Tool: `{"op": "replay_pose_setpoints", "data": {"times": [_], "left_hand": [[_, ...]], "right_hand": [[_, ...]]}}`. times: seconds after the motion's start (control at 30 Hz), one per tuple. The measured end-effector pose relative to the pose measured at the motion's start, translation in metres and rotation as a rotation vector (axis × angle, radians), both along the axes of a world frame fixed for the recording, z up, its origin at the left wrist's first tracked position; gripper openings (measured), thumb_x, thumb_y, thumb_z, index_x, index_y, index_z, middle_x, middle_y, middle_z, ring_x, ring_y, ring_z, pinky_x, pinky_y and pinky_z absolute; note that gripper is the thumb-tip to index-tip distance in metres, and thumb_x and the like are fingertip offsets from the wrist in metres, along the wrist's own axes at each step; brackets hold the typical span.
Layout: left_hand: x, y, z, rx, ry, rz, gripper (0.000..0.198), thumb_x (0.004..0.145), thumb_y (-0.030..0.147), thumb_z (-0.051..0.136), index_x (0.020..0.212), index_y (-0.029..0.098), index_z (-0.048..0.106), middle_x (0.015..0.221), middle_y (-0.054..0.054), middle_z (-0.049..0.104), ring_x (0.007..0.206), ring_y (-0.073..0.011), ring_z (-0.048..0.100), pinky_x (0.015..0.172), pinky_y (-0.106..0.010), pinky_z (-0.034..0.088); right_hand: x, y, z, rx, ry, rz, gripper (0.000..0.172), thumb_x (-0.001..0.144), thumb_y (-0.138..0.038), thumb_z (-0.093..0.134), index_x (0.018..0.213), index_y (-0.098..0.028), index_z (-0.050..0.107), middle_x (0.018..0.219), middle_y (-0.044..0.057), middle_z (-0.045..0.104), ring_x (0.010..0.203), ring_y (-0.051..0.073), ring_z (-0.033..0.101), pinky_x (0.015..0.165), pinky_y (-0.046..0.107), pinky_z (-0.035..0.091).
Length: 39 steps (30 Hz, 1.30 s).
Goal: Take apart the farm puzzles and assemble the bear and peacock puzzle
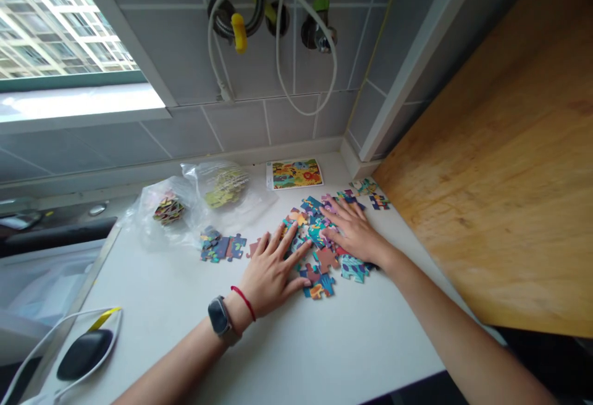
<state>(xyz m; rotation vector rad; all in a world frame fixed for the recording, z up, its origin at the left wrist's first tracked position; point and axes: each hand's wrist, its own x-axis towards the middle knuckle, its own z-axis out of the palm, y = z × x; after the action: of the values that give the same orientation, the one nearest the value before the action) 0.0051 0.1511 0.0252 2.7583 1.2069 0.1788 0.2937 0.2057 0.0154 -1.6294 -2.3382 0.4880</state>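
My left hand (273, 269) lies flat on the white counter (324, 343), fingers spread, its fingertips on the left edge of a pile of colourful loose puzzle pieces (324, 250). My right hand (354, 229) rests palm down on the same pile, fingers stretched toward the wall. Neither hand grips a piece. A smartwatch and a red string are on my left wrist. A small joined cluster of pieces (222, 247) lies to the left of my left hand. A few more pieces (370, 192) sit near the corner.
A picture card (294, 173) lies by the tiled wall. Two clear bags of pieces (169, 207) (225, 186) sit at the back left. A wooden board (500, 164) borders the right. Hoses hang on the wall (278, 34). A black object with a white cable (83, 352) lies front left.
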Motion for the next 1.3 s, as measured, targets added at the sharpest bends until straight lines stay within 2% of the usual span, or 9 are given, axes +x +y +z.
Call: {"op": "replay_pose_setpoints", "data": {"times": [0.17, 0.3, 0.4, 0.53, 0.73, 0.97, 1.07, 1.17, 1.3], "left_hand": [[-0.025, -0.034, 0.012, 0.042, 0.111, 0.218, 0.072, 0.095, 0.064, 0.061, 0.158, 0.034, 0.045, 0.16, -0.02, 0.048, 0.134, -0.0526, 0.054, 0.099, -0.07, 0.048], [-0.01, -0.017, 0.031, 0.091, 0.049, 0.211, 0.081, 0.095, 0.065, 0.06, 0.165, 0.034, 0.032, 0.166, -0.017, 0.041, 0.145, -0.0519, 0.044, 0.106, -0.07, 0.044], [0.017, 0.012, 0.035, 0.052, -0.018, 0.091, 0.084, 0.1, 0.063, 0.055, 0.169, 0.031, 0.02, 0.174, -0.014, 0.026, 0.156, -0.0458, 0.031, 0.118, -0.065, 0.037], [0.026, 0.035, 0.015, -0.003, -0.023, -0.113, 0.078, 0.101, 0.068, 0.049, 0.167, 0.031, 0.028, 0.176, -0.013, 0.019, 0.16, -0.0418, 0.024, 0.125, -0.062, 0.029], [-0.002, 0.035, -0.002, -0.015, 0.052, 0.128, 0.074, 0.1, 0.073, 0.042, 0.162, 0.033, 0.039, 0.173, -0.018, 0.028, 0.154, -0.0526, 0.029, 0.113, -0.075, 0.036], [-0.009, 0.032, 0.007, -0.048, 0.112, 0.287, 0.084, 0.097, 0.074, 0.048, 0.165, 0.027, 0.034, 0.172, -0.022, 0.027, 0.154, -0.0567, 0.027, 0.111, -0.077, 0.037], [-0.004, 0.035, 0.01, -0.029, 0.073, 0.145, 0.087, 0.098, 0.076, 0.045, 0.168, 0.026, 0.027, 0.176, -0.018, 0.017, 0.16, -0.0502, 0.016, 0.122, -0.073, 0.025], [0.001, 0.038, 0.008, -0.057, 0.009, -0.065, 0.083, 0.099, 0.077, 0.038, 0.168, 0.033, 0.026, 0.177, -0.011, 0.015, 0.162, -0.0435, 0.013, 0.127, -0.067, 0.024], [0.003, 0.038, 0.002, -0.128, 0.002, -0.154, 0.078, 0.099, 0.077, 0.042, 0.167, 0.041, 0.026, 0.176, -0.008, 0.018, 0.161, -0.0433, 0.018, 0.126, -0.067, 0.025]], "right_hand": [[-0.021, -0.016, 0.019, -0.064, 0.109, 0.246, 0.056, 0.095, -0.05, 0.071, 0.149, -0.046, 0.056, 0.171, -0.003, 0.033, 0.159, 0.036, 0.029, 0.129, 0.066, 0.017], [-0.024, -0.016, 0.017, -0.074, 0.128, 0.298, 0.051, 0.098, -0.049, 0.068, 0.148, -0.047, 0.057, 0.169, -0.006, 0.038, 0.159, 0.034, 0.031, 0.13, 0.064, 0.02], [-0.018, -0.008, 0.007, 0.037, 0.108, 0.133, 0.05, 0.106, -0.052, 0.053, 0.154, -0.04, 0.053, 0.17, 0.001, 0.038, 0.159, 0.032, 0.032, 0.128, 0.061, 0.026], [0.007, 0.009, -0.011, 0.167, 0.028, -0.167, 0.053, 0.107, -0.051, 0.046, 0.156, -0.031, 0.054, 0.171, 0.008, 0.036, 0.159, 0.039, 0.03, 0.126, 0.065, 0.029], [0.032, 0.022, -0.022, 0.143, -0.104, -0.386, 0.064, 0.104, -0.057, 0.047, 0.158, -0.022, 0.05, 0.173, 0.016, 0.031, 0.158, 0.048, 0.024, 0.12, 0.077, 0.025], [0.011, 0.013, -0.006, 0.067, -0.07, -0.198, 0.063, 0.102, -0.061, 0.052, 0.157, -0.03, 0.052, 0.169, 0.009, 0.041, 0.158, 0.047, 0.027, 0.121, 0.08, 0.018], [-0.001, 0.005, 0.003, 0.022, -0.104, -0.117, 0.066, 0.101, -0.064, 0.053, 0.159, -0.034, 0.048, 0.174, 0.006, 0.029, 0.16, 0.049, 0.015, 0.12, 0.083, 0.016], [-0.011, -0.001, 0.013, 0.018, -0.115, -0.025, 0.069, 0.099, -0.065, 0.056, 0.161, -0.038, 0.044, 0.177, 0.003, 0.011, 0.161, 0.049, 0.001, 0.121, 0.082, 0.011], [-0.016, -0.004, 0.019, -0.055, -0.073, 0.172, 0.075, 0.094, -0.063, 0.066, 0.161, -0.04, 0.042, 0.177, 0.003, 0.017, 0.162, 0.044, 0.006, 0.125, 0.075, 0.017]]}}
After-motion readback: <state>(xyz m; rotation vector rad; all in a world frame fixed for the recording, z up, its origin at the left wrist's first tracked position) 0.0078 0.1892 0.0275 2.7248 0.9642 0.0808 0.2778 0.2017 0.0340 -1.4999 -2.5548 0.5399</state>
